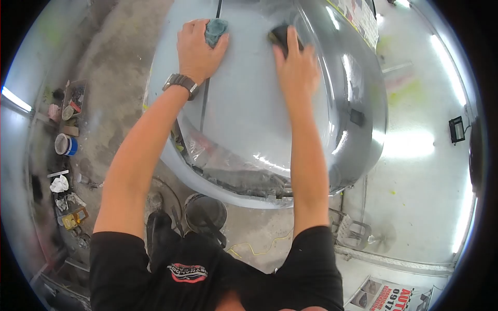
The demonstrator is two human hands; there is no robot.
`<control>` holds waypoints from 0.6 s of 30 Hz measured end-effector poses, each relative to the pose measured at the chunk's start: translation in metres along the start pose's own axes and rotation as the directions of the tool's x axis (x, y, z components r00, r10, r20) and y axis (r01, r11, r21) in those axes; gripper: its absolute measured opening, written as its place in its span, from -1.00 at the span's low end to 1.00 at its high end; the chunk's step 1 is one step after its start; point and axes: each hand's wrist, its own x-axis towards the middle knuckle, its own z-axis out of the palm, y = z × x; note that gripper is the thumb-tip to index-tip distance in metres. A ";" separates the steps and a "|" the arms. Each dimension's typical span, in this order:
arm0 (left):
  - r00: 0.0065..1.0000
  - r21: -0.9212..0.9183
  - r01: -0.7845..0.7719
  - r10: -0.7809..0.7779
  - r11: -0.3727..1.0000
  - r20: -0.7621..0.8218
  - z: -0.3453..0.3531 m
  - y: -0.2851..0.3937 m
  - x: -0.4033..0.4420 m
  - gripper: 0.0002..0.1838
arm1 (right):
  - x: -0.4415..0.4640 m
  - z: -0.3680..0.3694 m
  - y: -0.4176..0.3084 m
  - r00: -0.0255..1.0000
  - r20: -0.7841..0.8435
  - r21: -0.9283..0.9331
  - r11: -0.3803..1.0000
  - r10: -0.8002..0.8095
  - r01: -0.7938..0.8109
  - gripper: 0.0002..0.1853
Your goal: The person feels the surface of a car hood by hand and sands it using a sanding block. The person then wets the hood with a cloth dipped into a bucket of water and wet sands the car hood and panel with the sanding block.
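A grey car body panel (pixel 249 93) fills the upper middle, with a dark seam running down its left part. On its left side, my left hand (pixel 199 52) is closed around a blue-green cloth (pixel 216 32) that lies against the surface. Farther right, my right hand (pixel 298 65) holds a dark block (pixel 280 37) against the panel; its fingers are slightly blurred. Clear plastic film (pixel 199 147) covers part of the car's lower edge.
A dark bucket (pixel 206 212) stands on the floor below the car. Along the left wall are a blue-and-white can (pixel 66 144), a white crumpled rag (pixel 59 183) and small containers. A plastic chair (pixel 353 232) and a fan (pixel 381 237) are at lower right.
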 end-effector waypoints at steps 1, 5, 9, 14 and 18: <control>1.000 0.013 -0.004 0.004 1.000 -0.011 0.000 0.000 -0.001 -0.38 | 0.028 0.012 0.000 1.000 0.002 0.012 1.000 -0.003 0.003 -0.33; 0.997 0.029 -0.061 0.062 0.998 -0.036 0.000 -0.001 0.001 -0.39 | 0.000 -0.006 0.001 0.997 0.038 0.095 0.993 -0.071 0.068 -0.30; 0.998 -0.006 -0.052 0.052 0.999 -0.033 0.004 -0.005 -0.002 -0.41 | -0.180 -0.050 0.020 0.998 0.001 -0.004 0.998 -0.064 0.064 -0.15; 0.997 0.013 -0.082 0.082 0.997 -0.013 0.010 -0.011 0.000 -0.41 | -0.128 -0.042 0.024 0.996 -0.063 -0.001 0.998 -0.062 0.062 -0.22; 0.993 0.047 -0.104 0.106 0.993 -0.046 0.007 -0.013 -0.002 -0.42 | 0.005 0.003 0.020 1.000 -0.031 0.058 0.998 0.000 0.002 -0.35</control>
